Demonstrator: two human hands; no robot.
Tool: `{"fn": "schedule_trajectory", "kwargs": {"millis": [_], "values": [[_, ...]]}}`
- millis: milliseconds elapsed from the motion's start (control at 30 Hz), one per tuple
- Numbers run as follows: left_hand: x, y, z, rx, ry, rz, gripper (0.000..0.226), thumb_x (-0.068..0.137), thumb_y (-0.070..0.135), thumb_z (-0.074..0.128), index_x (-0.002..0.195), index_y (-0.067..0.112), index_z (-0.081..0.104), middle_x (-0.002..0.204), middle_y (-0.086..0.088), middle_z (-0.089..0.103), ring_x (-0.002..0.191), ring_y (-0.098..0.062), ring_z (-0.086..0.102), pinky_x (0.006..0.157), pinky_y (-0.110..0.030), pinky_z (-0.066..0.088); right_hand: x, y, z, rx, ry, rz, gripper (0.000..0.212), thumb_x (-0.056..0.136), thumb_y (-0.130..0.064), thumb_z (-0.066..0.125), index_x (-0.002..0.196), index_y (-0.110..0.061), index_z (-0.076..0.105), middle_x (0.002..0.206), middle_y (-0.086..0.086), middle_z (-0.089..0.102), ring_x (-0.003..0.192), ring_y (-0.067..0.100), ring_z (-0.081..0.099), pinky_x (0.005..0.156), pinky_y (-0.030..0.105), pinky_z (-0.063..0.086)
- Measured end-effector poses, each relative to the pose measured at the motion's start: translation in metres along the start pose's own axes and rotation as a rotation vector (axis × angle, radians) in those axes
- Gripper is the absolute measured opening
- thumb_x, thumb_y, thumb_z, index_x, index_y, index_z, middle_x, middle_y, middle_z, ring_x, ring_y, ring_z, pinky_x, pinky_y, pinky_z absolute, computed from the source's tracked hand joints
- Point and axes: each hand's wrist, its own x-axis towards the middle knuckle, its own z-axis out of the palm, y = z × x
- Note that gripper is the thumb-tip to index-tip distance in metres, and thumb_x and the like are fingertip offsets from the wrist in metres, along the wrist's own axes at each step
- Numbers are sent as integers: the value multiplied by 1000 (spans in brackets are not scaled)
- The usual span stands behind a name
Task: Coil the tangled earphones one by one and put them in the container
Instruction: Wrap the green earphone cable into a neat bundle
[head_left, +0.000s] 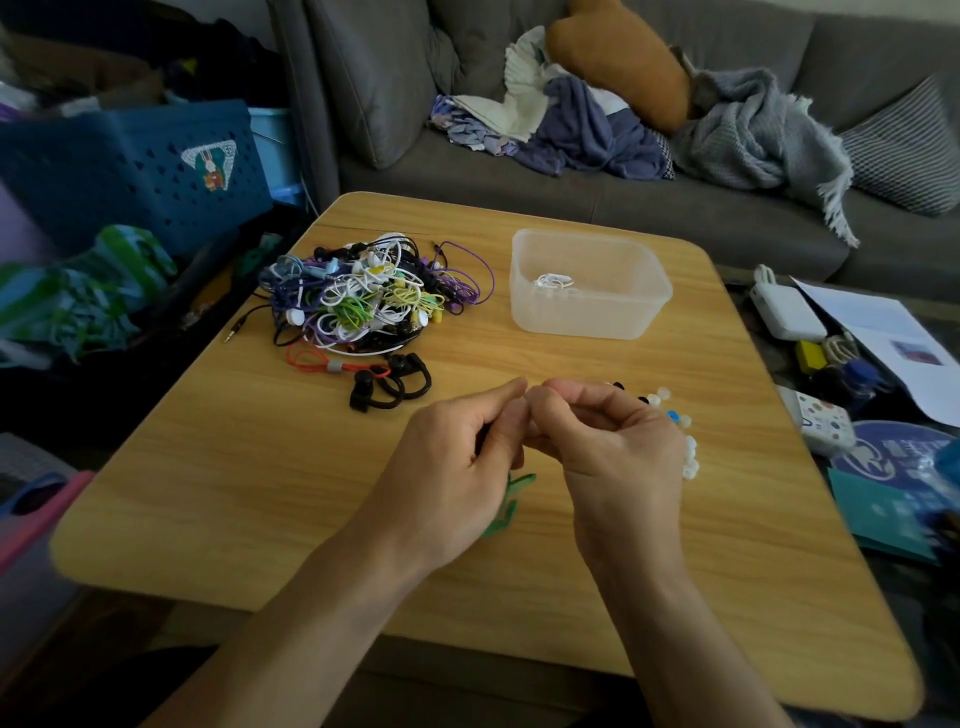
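Both hands meet low over the bench, nearer the viewer than the container (589, 283). Left hand (457, 467) curled, thumb and forefinger pinched on something dark and thin. Right hand (608, 441) curled too, fingertips pressed against the left thumb; cannot tell exactly what sits between them. Green earphone cord (511, 501) hanging below the left palm, mostly hidden, its lower end touching the bench.

Tangled pile of earphones (363, 296) well to the left of the container, untouched. Black ear-hook pair (392, 382) with an orange cord lying just on the viewer's side of that pile. One white coiled earphone (555, 281) already inside the container. Loose ear tips (675, 415) scattered on the viewer's side of the container, partly behind the right hand.

Step in hand, judged: starting the coil on the green set. To do it well:
- Pinch earbuds and cord end together in the left hand as an anchor.
- Wind with the right in even loops, no twisting, light tension only.
- Keep loops small enough to fit beside the white coil in the container.
- Tuck the plug end through to lock the bundle.
- Keep clear of the ear tips, easily swept off the bench.
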Motion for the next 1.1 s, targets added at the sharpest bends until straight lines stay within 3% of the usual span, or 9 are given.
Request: {"fn": "schedule_trajectory", "kwargs": {"millis": [67,167,233,300,467,667,800,967,1100], "values": [[1,2,0,-7,10,21,30,100,28,47,116,18,70,61,12,56,60,-3,56,58,-12,41,2,0,-3,28,-31,25,4,79,1,75,82,2,71,68,14,72,63,23,70,69,37,59],[3,3,-3,-67,60,31,29,100,22,51,78,29,68,57,13,55,54,-2,54,54,-11,38,4,-2,-6,150,-159,94,22,74,-7,78,91,6,71,76,17,72,70,25,70,71,32,58],[5,4,-5,-95,71,36,33,100,22,51,70,18,66,57,10,56,54,-2,53,55,-13,39,5,-4,-8,198,-222,111,26,68,-12,76,89,1,71,83,20,74,72,25,71,72,31,58],[6,4,-6,-129,74,32,36,97,26,49,69,8,64,57,7,55,54,-4,50,54,-19,39,5,-4,-9,205,-250,94,21,66,-12,76,85,-5,72,85,20,74,72,24,71,72,31,59],[6,4,-3,-210,63,-66,42,100,31,47,71,4,60,57,2,49,56,-14,44,52,-35,36,5,-5,-10,9,-246,-58,19,72,-15,76,89,-7,71,84,14,76,74,21,72,73,29,58],[7,6,3,-534,65,-336,33,99,28,51,79,11,70,56,6,51,53,-10,47,55,-28,40,7,-6,-11,-189,-212,-187,5,85,-13,74,89,-15,73,87,1,77,79,8,71,64,16,49],[9,11,1,-790,61,-440,27,100,21,49,86,8,68,56,4,50,46,-5,45,45,-17,38,6,-7,-11,-183,-261,-226,10,88,-10,70,94,-17,72,92,-2,77,87,10,72,68,19,51],[11,13,-1,-945,23,-474,38,100,18,47,68,15,68,56,1,45,43,-6,41,41,-18,36,7,-8,-13,-250,-308,-322,27,86,-2,72,99,-26,73,96,-5,77,92,15,72,81,37,57],[10,12,1,-941,27,-480,35,99,20,49,71,13,70,58,0,48,46,-8,44,43,-18,38,6,-7,-12,-269,-283,-391,31,85,-1,73,101,-28,73,94,-6,76,86,13,70,73,31,55]]}}
